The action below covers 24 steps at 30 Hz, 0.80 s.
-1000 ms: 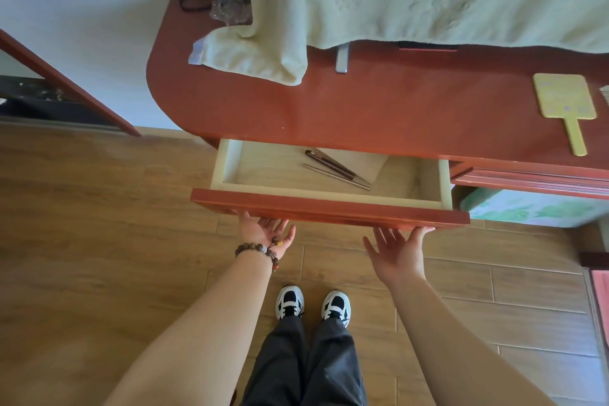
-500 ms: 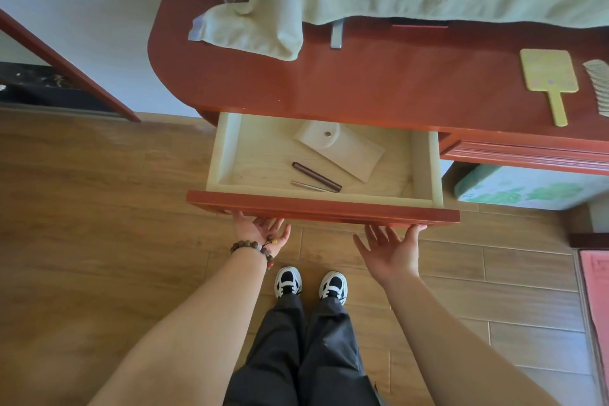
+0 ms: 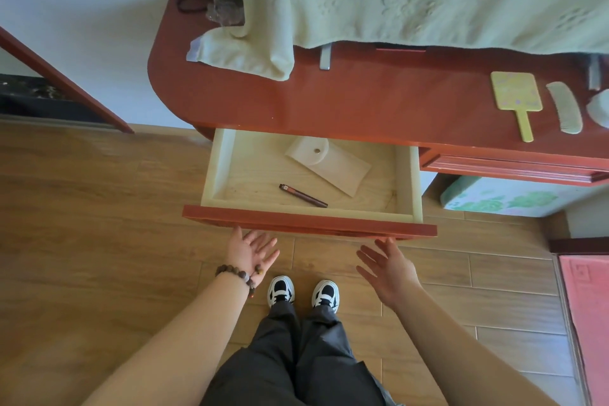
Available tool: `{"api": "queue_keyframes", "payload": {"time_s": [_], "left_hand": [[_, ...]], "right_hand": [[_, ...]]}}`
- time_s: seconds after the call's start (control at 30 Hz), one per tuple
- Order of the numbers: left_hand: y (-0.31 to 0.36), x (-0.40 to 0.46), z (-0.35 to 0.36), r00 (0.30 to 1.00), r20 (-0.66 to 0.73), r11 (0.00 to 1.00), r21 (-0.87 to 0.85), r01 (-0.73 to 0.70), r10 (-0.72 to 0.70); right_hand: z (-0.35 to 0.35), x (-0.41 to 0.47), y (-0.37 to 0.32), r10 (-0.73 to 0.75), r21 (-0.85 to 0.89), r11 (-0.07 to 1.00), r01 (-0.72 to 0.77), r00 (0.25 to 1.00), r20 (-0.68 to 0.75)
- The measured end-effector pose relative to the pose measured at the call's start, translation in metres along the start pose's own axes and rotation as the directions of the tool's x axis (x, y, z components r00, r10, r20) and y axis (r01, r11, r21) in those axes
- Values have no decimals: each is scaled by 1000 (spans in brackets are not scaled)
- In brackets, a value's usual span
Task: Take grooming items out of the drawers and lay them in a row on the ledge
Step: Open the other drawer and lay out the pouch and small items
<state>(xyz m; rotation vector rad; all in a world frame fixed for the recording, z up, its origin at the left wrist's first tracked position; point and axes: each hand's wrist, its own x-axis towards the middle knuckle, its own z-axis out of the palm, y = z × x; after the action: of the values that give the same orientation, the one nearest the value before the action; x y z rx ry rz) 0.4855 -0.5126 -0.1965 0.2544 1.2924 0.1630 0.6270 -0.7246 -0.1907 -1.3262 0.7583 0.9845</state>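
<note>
Lying in the open drawer (image 3: 403, 181), the brown pencil-like stick (image 3: 303, 195) sits near the front wall, its long axis running left-far to right-near. Both hands hover palm-up just below the drawer front, fingers spread and holding nothing. The left hand (image 3: 252, 249) looks slightly nearer the stick than the right hand (image 3: 389, 262). A white pouch (image 3: 329, 165) lies just beyond.
</note>
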Motion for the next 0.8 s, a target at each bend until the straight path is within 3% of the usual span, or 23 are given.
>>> {"api": "queue_keyframes", "payload": {"time_s": [0.07, 0.17, 0.2, 0.27, 0.33, 0.37, 0.4, 0.47, 0.53, 0.63, 0.8], "left_hand": [[1, -16, 1, 1000, -2, 961, 275, 2, -2], [7, -49, 10, 987, 92, 709, 687, -159, 132], [9, -59, 15, 958, 188, 575, 768, -281, 217], [15, -75, 23, 833, 411, 266, 812, -519, 371], [24, -76, 33, 646, 582, -104, 777, -620, 494], [29, -71, 37, 568, 650, -278, 745, -607, 505], [33, -62, 40, 551, 690, -409, 723, -557, 469], [38, -47, 44, 666, 657, -584, 711, -391, 353], [36, -37, 45, 756, 585, -696, 673, -251, 294], [34, -34, 47, 758, 579, -734, 648, -204, 301], [34, -35, 44, 778, 564, -712, 664, -228, 277]], "right_hand": [[2, -13, -5, -69, -296, 953, 67, 998, 5], [12, -40, -19, -235, -626, 729, 276, 960, 150], [17, -48, -25, -310, -688, 623, 373, 925, 220], [28, -58, -35, -485, -764, 352, 541, 803, 345], [40, -55, -43, -589, -792, 69, 606, 666, 458], [45, -50, -47, -572, -802, -33, 596, 647, 504], [49, -44, -49, -518, -822, -111, 559, 673, 528], [55, -33, -51, -392, -855, -241, 458, 760, 518], [56, -25, -48, -338, -849, -338, 406, 790, 512], [55, -22, -44, -347, -835, -375, 402, 775, 529], [54, -26, -47, -308, -827, -389, 405, 789, 531]]}}
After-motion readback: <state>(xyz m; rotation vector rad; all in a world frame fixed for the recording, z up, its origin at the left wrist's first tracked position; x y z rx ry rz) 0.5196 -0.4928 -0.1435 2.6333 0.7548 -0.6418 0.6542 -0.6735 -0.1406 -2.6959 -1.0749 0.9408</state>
